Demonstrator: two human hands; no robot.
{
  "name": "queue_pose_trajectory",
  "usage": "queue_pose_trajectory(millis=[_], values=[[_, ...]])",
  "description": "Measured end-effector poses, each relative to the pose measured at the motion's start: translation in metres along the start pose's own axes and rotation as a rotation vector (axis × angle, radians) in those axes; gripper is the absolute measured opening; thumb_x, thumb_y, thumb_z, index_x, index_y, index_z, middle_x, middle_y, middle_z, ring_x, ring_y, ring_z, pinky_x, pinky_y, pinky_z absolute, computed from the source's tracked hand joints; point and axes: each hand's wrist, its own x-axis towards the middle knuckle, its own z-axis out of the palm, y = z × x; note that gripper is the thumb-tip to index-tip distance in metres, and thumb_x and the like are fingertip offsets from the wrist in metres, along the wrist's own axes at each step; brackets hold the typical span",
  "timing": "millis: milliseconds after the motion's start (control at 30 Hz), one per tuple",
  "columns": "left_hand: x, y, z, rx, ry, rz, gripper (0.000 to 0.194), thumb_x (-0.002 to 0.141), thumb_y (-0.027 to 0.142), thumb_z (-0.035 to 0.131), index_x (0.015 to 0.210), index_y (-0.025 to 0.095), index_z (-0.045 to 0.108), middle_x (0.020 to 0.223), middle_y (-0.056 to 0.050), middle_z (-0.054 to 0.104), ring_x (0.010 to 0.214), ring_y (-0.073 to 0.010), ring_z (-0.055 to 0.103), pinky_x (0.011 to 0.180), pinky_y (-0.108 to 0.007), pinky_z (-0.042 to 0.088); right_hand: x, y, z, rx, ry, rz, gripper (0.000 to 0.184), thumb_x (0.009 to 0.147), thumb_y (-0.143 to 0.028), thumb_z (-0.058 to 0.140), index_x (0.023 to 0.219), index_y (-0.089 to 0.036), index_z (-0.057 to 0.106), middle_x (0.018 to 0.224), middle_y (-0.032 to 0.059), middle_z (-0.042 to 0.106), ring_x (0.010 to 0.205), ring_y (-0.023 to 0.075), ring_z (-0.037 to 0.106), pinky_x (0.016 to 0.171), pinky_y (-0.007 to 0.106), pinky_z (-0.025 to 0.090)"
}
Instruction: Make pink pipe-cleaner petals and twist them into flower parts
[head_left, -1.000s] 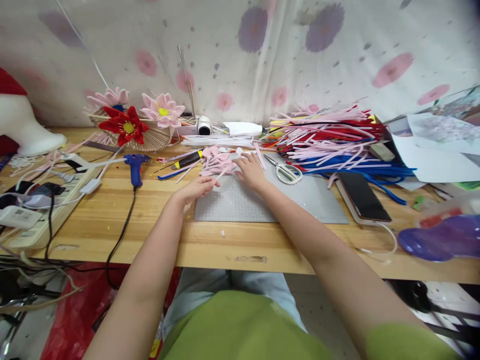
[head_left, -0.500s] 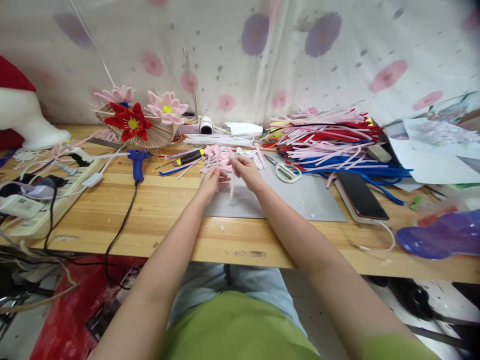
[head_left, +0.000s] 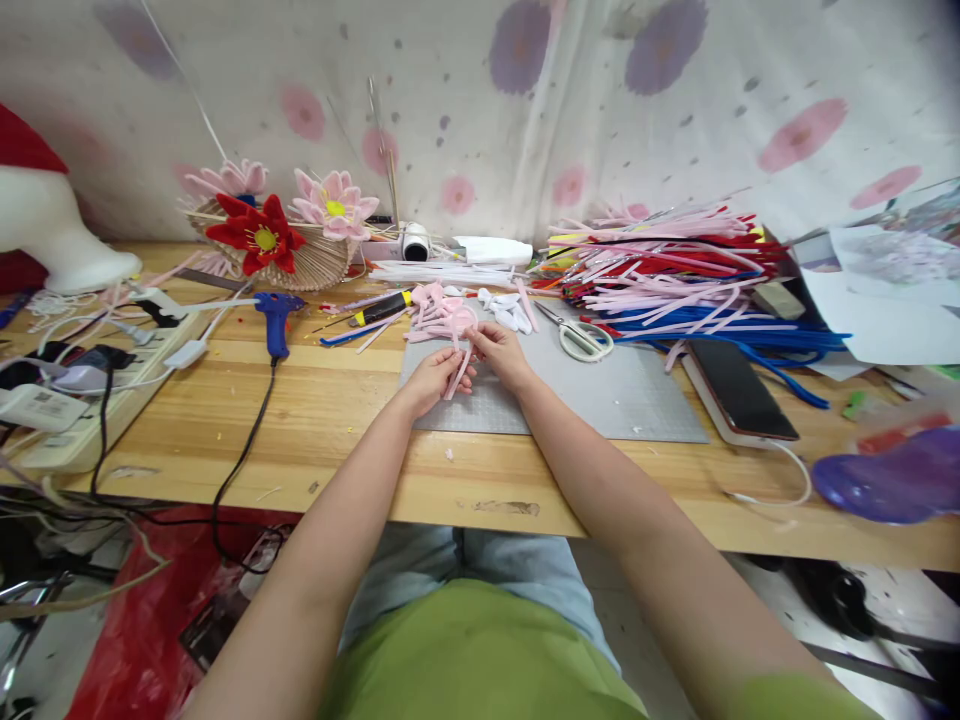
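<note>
Both hands meet over the grey cutting mat (head_left: 600, 395) on the wooden table. My left hand (head_left: 431, 380) is closed around the lower stems of a pink pipe-cleaner petal piece (head_left: 459, 345). My right hand (head_left: 501, 352) pinches the same piece from the right, fingers pressed together at its looped top. Just behind the hands lies a small heap of finished pink petals (head_left: 431, 305) and a few white ones (head_left: 504, 303).
Scissors (head_left: 576, 335) lie right of the hands. A big pile of pink, red and blue pipe cleaners (head_left: 675, 275) fills the back right, with a phone (head_left: 742, 385) beside it. A blue glue gun (head_left: 276, 315), power strip (head_left: 82, 410) and flower basket (head_left: 289, 245) sit left.
My hands drew back from the petal heap toward me, lifting one pink petal piece off it. Both hands have now closed together on that piece above the mat.
</note>
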Motion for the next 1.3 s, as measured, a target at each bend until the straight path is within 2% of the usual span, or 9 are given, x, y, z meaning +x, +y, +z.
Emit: queue_pose_trajectory(millis=[300, 600, 767, 867, 933, 1033, 1133, 1200, 1300], values=[[0.002, 0.001, 0.000, 0.011, 0.001, -0.007, 0.014, 0.086, 0.024, 0.047, 0.081, 0.013, 0.053, 0.061, 0.000, 0.056, 0.042, -0.0050, 0.048, 0.042, -0.017, 0.040, -0.002, 0.002, 0.003, 0.017, -0.029, -0.013, 0.033, 0.063, -0.050, 0.065, 0.070, -0.019, 0.058, 0.057, -0.0050, 0.049, 0.051, 0.0079, 0.043, 0.049, 0.023, 0.032], [-0.002, 0.002, -0.002, 0.010, -0.031, 0.014, 0.017, 0.080, 0.031, 0.055, 0.078, 0.014, 0.051, 0.062, 0.001, 0.052, 0.040, -0.0034, 0.037, 0.033, -0.016, 0.021, -0.001, 0.004, 0.003, 0.091, 0.001, -0.020, 0.039, 0.062, -0.053, 0.067, 0.061, -0.020, 0.047, 0.051, -0.0059, 0.040, 0.046, 0.0074, 0.036, 0.047, 0.023, 0.027], [-0.002, 0.002, -0.005, 0.062, -0.054, 0.029, 0.023, 0.081, 0.037, 0.052, 0.082, 0.014, 0.053, 0.062, 0.003, 0.047, 0.039, -0.0020, 0.027, 0.036, -0.016, 0.017, -0.003, 0.002, 0.003, 0.144, -0.022, 0.013, 0.042, 0.060, -0.052, 0.069, 0.058, -0.018, 0.045, 0.049, -0.0066, 0.040, 0.044, 0.0051, 0.034, 0.045, 0.021, 0.024], [-0.002, 0.002, -0.010, 0.229, -0.018, 0.084, 0.025, 0.083, 0.038, 0.047, 0.084, 0.014, 0.056, 0.060, 0.003, 0.044, 0.041, -0.0037, 0.028, 0.039, -0.018, 0.020, -0.002, 0.004, -0.001, 0.265, -0.110, 0.129, 0.037, 0.063, -0.050, 0.068, 0.063, -0.017, 0.050, 0.045, -0.0089, 0.032, 0.040, 0.0029, 0.024, 0.041, 0.020, 0.016], [-0.003, 0.002, -0.014, 0.452, 0.047, 0.182, 0.025, 0.084, 0.035, 0.044, 0.082, 0.014, 0.058, 0.059, 0.002, 0.045, 0.046, -0.0066, 0.035, 0.045, -0.020, 0.028, -0.001, 0.005, -0.006, 0.368, -0.174, 0.200, 0.035, 0.064, -0.048, 0.068, 0.070, -0.016, 0.055, 0.044, -0.0101, 0.026, 0.038, 0.0023, 0.019, 0.039, 0.019, 0.011], [-0.006, 0.002, -0.016, 0.796, 0.120, 0.309, 0.026, 0.085, 0.032, 0.040, 0.079, 0.016, 0.059, 0.066, -0.001, 0.053, 0.063, -0.0128, 0.049, 0.060, -0.024, 0.037, 0.002, 0.005, -0.015, 0.517, -0.184, 0.225, 0.031, 0.062, -0.042, 0.070, 0.072, -0.014, 0.059, 0.045, -0.0100, 0.025, 0.038, 0.0014, 0.019, 0.038, 0.017, 0.011], [-0.010, 0.000, -0.010, 0.948, 0.152, 0.316, 0.022, 0.084, 0.031, 0.043, 0.096, 0.017, 0.055, 0.082, -0.004, 0.060, 0.074, -0.0167, 0.054, 0.068, -0.028, 0.040, 0.006, 0.005, -0.022, 0.631, -0.112, 0.235, 0.026, 0.059, -0.033, 0.073, 0.064, -0.014, 0.056, 0.044, -0.0102, 0.025, 0.038, 0.0004, 0.018, 0.036, 0.015, 0.012], [-0.011, -0.002, -0.002, 0.961, 0.180, 0.321, 0.032, 0.082, 0.028, 0.048, 0.112, 0.016, 0.046, 0.093, -0.006, 0.061, 0.079, -0.0178, 0.057, 0.071, -0.029, 0.042, 0.008, 0.006, -0.023, 0.673, -0.023, 0.256, 0.023, 0.060, -0.028, 0.072, 0.061, -0.014, 0.054, 0.043, -0.0104, 0.025, 0.038, 0.0001, 0.018, 0.035, 0.014, 0.013], [-0.008, -0.007, 0.008, 1.002, 0.251, 0.327, 0.033, 0.084, 0.022, 0.044, 0.116, 0.015, 0.042, 0.102, -0.010, 0.060, 0.088, -0.0198, 0.058, 0.075, -0.030, 0.042, 0.009, 0.006, -0.020, 0.677, 0.135, 0.265, 0.019, 0.063, -0.024, 0.068, 0.061, -0.014, 0.052, 0.043, -0.0098, 0.030, 0.037, 0.0003, 0.023, 0.035, 0.014, 0.018]])
